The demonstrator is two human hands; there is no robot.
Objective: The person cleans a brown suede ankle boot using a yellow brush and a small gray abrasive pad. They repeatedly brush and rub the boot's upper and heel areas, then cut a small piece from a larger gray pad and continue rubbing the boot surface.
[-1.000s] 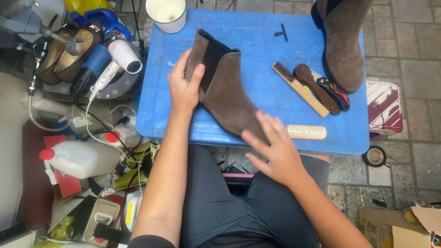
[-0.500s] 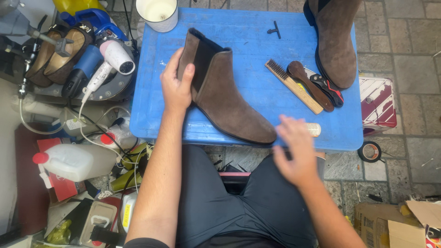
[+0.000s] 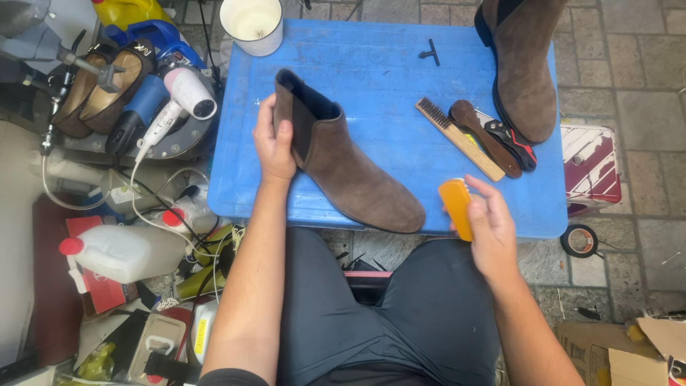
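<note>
Head view looks straight down on a bright blue plastic worktop [image 3: 371,78] that fills the upper middle of the frame, standing on grey paving stones [image 3: 629,93] outdoors.

Lying on its side across the worktop's near half is a brown suede ankle boot [image 3: 350,168], its opening toward the upper left and its toe toward the lower centre. The left hand [image 3: 275,146] is closed around the back of the boot's shaft, thumb on the near side. The right hand [image 3: 489,225], at the worktop's near right edge, grips a small orange-backed brush [image 3: 456,207], just right of the boot's toe and not touching it.

A second brown suede boot [image 3: 525,68] sits at the upper right corner. Left of it lie a pale wooden brush with dark bristles [image 3: 457,137], a dark wooden-handled brush [image 3: 482,136] and a black and red tool [image 3: 509,141], close together. A small black T-shaped piece [image 3: 429,51] lies near the top edge, and a white cup [image 3: 251,25] stands at the upper left corner.

At the left of the frame are a white hair dryer [image 3: 179,104], a pair of tan flat shoes [image 3: 100,89] and a white plastic jug with a red cap [image 3: 121,251]. A red and white box [image 3: 589,164] sits right of the worktop, a black tape roll [image 3: 582,241] below it, and brown cardboard [image 3: 622,354] in the lower right corner.
</note>
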